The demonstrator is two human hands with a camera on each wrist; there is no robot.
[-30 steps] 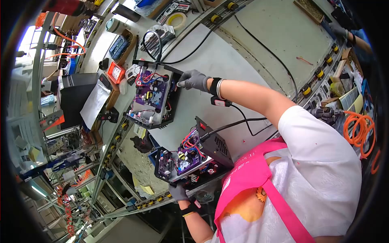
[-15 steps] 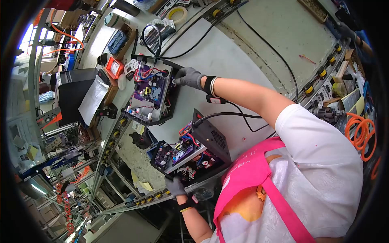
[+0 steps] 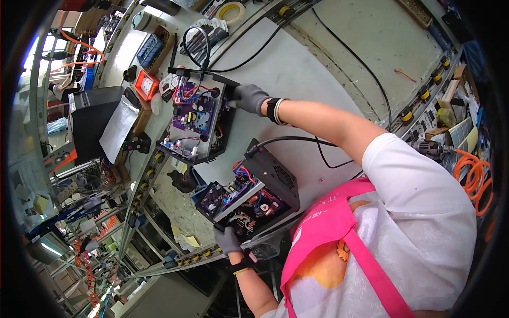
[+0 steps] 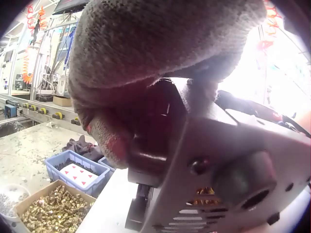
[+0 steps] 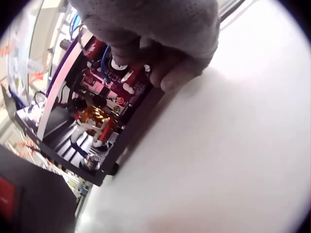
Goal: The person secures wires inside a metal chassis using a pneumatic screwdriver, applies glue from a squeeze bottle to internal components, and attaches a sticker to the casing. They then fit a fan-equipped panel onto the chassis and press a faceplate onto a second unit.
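Note:
Two black metal housings with exposed purple circuit boards sit on the pale work surface. At the near housing [image 3: 254, 196], my gloved left hand [image 3: 228, 241] grips the lower corner; the left wrist view shows its fingers [image 4: 109, 138] curled around the casing [image 4: 228, 160], beside a round rubber foot [image 4: 245, 177]. That housing is tilted, its side interior showing. My gloved right hand [image 3: 250, 98] holds the side edge of the far housing [image 3: 199, 116]. In the right wrist view, fingertips [image 5: 177, 77] bend over the frame [image 5: 131, 128] near wires and components; part of the grip is hidden.
Black cables [image 3: 302, 139] cross the surface. A blue bin [image 4: 77, 172] and a box of brass-coloured parts [image 4: 56, 208] stand beside the near housing. Tape [image 3: 231, 13], an orange box [image 3: 145, 85] and a black case [image 3: 93, 124] lie beyond. Rollers [image 3: 406, 115] line the edges.
The near housing has tilted, showing more of its side interior, with my left hand at its lower corner. My right hand has come in closer against the far housing's edge.

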